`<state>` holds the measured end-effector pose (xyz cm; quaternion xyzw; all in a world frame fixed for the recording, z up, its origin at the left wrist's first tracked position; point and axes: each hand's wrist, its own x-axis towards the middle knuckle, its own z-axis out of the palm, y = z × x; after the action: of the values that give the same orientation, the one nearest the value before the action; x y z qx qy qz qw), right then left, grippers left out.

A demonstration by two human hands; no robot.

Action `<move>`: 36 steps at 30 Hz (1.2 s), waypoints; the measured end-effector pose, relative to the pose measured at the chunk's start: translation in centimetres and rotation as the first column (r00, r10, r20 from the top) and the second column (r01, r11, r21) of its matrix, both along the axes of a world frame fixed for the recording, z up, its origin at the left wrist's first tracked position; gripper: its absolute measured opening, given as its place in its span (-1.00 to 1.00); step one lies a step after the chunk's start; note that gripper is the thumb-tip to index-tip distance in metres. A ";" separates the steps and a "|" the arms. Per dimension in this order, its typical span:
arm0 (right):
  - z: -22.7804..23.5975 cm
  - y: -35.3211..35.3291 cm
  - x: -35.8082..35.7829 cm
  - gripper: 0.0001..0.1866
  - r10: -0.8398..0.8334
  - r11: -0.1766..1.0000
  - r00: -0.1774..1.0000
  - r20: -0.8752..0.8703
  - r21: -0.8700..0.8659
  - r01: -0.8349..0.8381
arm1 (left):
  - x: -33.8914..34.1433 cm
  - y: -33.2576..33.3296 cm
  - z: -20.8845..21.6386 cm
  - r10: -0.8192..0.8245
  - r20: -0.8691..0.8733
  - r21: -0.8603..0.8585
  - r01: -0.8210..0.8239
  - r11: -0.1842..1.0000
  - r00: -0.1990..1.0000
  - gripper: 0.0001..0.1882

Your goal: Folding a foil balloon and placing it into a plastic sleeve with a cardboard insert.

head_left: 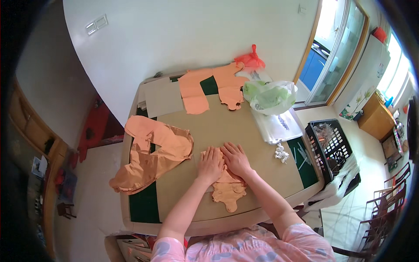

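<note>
Both palms press down on a small, shiny orange foil-like cut-out (pixel 229 194) at the near middle of the table. My left hand (pixel 210 164) lies flat on its far part, fingers stretched forward. Beside it my right hand (pixel 237 160) is also flat, fingers spread slightly, on the piece's right side. The cut-out's near end, with a rounded tab, shows between my forearms; its far part is mostly hidden under the hands. To the left rests a larger, crumpled orange foil-like piece (pixel 168 158), puffed and creased. At the back lies a flat orange cut-out (pixel 190 89) with lobed edges.
The table (pixel 174 192) has brown board over a green surface. A grey sheet (pixel 163 98) is back left. On the right are a pale green plastic bag (pixel 270 97), clear plastic sleeves (pixel 279 129), crumpled white bits (pixel 281 154) and a black crate (pixel 329 146). A red bag (pixel 251 59) sits behind.
</note>
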<state>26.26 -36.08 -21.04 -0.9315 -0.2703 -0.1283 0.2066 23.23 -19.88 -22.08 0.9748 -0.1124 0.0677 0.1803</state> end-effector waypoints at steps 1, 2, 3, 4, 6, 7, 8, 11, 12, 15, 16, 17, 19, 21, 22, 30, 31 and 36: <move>-0.1 -0.1 -0.2 -0.58 -0.004 1.000 1.000 0.006 0.004 0.004 | -0.2 0.0 -0.1 -0.006 -0.005 -0.001 0.006 1.000 1.000 -0.33; -0.2 -0.1 -0.4 -0.58 -0.007 1.000 1.000 0.010 0.010 0.007 | -0.4 0.2 -0.2 0.006 -0.011 -0.003 -0.006 1.000 1.000 -0.31; -0.3 -0.1 -0.4 -0.58 -0.010 1.000 1.000 0.004 0.010 0.010 | -0.7 0.5 -0.3 0.018 -0.018 -0.004 -0.018 1.000 1.000 -0.28; 0.1 -0.2 -0.2 -0.58 -0.014 0.999 1.000 -0.004 0.030 0.014 | -0.9 0.7 -0.2 0.012 -0.025 -0.005 -0.012 1.000 1.000 -0.28; 0.2 -0.7 -0.2 -0.58 -0.024 0.998 1.000 -0.018 0.050 0.025 | -1.3 1.3 0.2 0.033 -0.032 0.062 -0.031 0.998 0.999 -0.24; 0.1 -0.7 -0.1 -0.59 -0.016 0.999 1.000 -0.007 0.037 0.016 | -1.5 1.7 0.0 0.037 -0.004 0.054 -0.037 0.998 0.999 -0.23; 0.1 -0.8 0.0 -0.59 -0.010 1.000 1.000 0.005 0.023 0.009 | -1.5 2.0 -0.2 0.035 -0.005 0.056 -0.035 0.998 0.999 -0.23; 0.2 -1.0 0.0 -0.56 0.029 0.999 0.998 -0.047 0.040 -0.028 | -1.9 2.1 -0.6 0.036 -0.017 0.103 -0.034 0.994 0.999 -0.21; 0.2 -1.5 -0.9 -0.56 0.023 0.999 0.998 -0.053 0.038 -0.021 | -2.0 2.1 -0.6 0.034 0.011 0.087 -0.035 0.996 0.999 -0.21; 0.3 -3.0 -3.4 -0.53 0.066 0.998 0.995 -0.073 0.018 -0.065 | -1.9 2.4 -0.4 0.033 0.034 0.066 -0.036 0.997 0.999 -0.22; 0.7 -3.6 -5.3 -0.52 0.102 0.995 0.987 -0.122 0.001 -0.102 | -1.9 2.5 -0.5 0.044 0.021 0.063 -0.045 0.997 0.999 -0.22; 1.2 -4.2 -7.4 -0.51 0.134 0.990 0.976 -0.172 -0.013 -0.139 | -1.9 2.5 -0.6 0.043 0.021 0.059 -0.044 0.997 0.999 -0.22; 2.3 -5.5 -11.8 -0.57 0.147 0.989 0.981 -0.129 -0.003 -0.149 | -1.9 2.6 -0.9 0.047 0.053 0.050 -0.049 0.998 0.998 -0.23; 2.3 -7.2 -14.2 -0.63 0.169 0.976 0.968 -0.185 0.166 -0.139 | -1.7 2.6 -0.8 0.036 0.038 0.073 -0.039 0.997 0.999 -0.23; 2.7 -7.5 -15.1 -0.68 0.205 0.935 0.950 -0.238 0.334 -0.118 | -1.7 2.6 -1.0 0.030 0.020 0.100 -0.031 0.994 0.999 -0.23; 3.4 -3.9 -6.5 -0.73 -0.366 0.841 0.848 -0.383 0.255 0.477 | -1.6 2.7 0.0 0.020 -0.011 0.026 -0.020 0.999 1.000 -0.25; 3.4 -3.5 -6.0 -0.68 -0.394 0.857 0.817 -0.420 0.153 0.492 | -1.8 2.7 -0.1 0.028 -0.023 -0.005 -0.028 1.000 0.999 -0.25; 0.1 -4.3 -3.6 -0.68 -0.359 0.834 0.797 -0.485 0.216 0.507 | -1.8 2.3 0.1 0.013 -0.020 0.017 -0.013 1.000 1.000 -0.24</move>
<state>22.62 -40.39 -20.89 -0.9245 0.0310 -0.0109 0.3799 21.46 -17.55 -21.95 0.9776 -0.1049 0.0580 0.1728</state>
